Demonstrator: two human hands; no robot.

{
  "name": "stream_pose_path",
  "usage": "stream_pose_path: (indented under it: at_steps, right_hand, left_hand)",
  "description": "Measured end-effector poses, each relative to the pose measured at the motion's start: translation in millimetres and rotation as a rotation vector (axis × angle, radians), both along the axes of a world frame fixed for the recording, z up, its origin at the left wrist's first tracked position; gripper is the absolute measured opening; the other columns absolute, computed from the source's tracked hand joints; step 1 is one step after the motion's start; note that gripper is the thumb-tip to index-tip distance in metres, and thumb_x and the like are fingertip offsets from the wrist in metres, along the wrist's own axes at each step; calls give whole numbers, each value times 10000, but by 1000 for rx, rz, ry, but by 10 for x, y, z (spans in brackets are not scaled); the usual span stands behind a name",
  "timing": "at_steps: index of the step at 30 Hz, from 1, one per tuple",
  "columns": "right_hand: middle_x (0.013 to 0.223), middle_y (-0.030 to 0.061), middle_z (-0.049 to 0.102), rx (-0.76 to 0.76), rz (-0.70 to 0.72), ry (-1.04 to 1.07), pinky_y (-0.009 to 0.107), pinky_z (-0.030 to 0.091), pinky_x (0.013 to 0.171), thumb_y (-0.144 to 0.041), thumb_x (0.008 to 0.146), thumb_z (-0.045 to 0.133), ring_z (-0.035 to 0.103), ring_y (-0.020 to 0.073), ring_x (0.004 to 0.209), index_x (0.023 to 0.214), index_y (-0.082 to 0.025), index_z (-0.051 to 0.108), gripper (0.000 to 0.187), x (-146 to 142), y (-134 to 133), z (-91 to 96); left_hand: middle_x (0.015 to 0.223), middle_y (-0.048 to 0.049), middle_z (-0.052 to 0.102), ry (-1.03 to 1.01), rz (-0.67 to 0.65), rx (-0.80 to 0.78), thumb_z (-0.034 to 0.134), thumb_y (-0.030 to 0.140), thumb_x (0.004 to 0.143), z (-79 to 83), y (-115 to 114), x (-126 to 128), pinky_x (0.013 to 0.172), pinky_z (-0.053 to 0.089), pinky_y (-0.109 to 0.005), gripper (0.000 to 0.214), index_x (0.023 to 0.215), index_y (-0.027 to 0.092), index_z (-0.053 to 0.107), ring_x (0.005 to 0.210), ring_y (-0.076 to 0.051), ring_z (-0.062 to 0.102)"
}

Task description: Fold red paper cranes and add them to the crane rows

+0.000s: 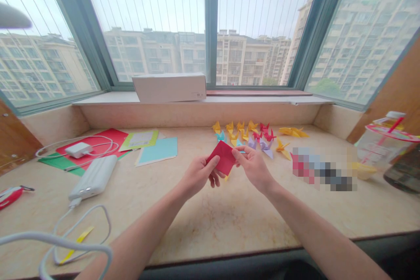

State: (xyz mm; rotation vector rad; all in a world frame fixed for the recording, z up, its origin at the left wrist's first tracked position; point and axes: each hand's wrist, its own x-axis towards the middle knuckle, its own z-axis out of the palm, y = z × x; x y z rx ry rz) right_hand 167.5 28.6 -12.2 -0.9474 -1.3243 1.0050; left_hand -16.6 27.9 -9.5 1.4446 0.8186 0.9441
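Observation:
A small folded square of red origami paper [224, 157] is held up over the counter, one corner pointing upward. My left hand [202, 172] pinches its left side, thumb lying on the front face and fingers curled behind. At the right corner, my right hand [252, 162] grips the paper between thumb and fingers. Just beyond the hands stand several folded paper cranes: yellow ones [241, 127], red ones [264, 130], a light blue one [221, 136] and lilac ones [266, 148]. Part of this group is hidden behind the paper and my right hand.
Coloured paper sheets [160, 151] lie at the left, near a white charger [78, 150] and a white power bank [94, 177] with cables. A white box [169, 88] rests on the window ledge. At the right stands a plastic cup [377, 146] with a red straw, beside a blurred patch.

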Motion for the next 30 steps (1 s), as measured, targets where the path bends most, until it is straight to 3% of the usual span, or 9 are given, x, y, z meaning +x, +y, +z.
stream_pose_path:
  at_steps: [5,13,17,24,30]
  right_hand:
    - [685,37,739,-4,11,3,285,471,583,-585,753,704,640,160,587,843,-181,636,419,-9,-5,-11]
    - [643,28,715,30,-53,22,289,463,552,-565,768,709,629,168,558,777,-200,614,378,-10,-9,-13]
    - [662,16,707,48,-47,94,297,466,572,-608,788,674,636,175,578,857,-215,600,406,0,23,-7]
    - [736,21,721,15,80,177,333,511,718,-619,783,683,665,186,675,881,-213,602,425,-19,22,-10]
    - [833,36,726,30,149,143,336,504,807,-592,821,660,667,179,774,916,-192,649,411,-58,-9,-20]
  left_hand:
    - [569,-45,672,22,101,67,544,643,854,-21,56,-51,347,414,-198,527,772,126,605,378,-126,585]
    - [549,-40,651,-35,83,75,502,673,861,28,-12,-31,344,407,-196,563,731,130,574,370,-119,570]
    - [634,-48,677,-137,12,27,434,702,876,74,-72,-17,364,444,-227,601,919,125,596,404,-145,603]
    - [1047,-176,710,-104,-150,-10,403,669,910,33,-94,16,497,541,-281,593,1066,126,583,583,-184,702]
    - [1018,-134,694,-157,-180,-39,482,632,900,22,-112,24,492,526,-264,538,1190,179,507,586,-167,689]
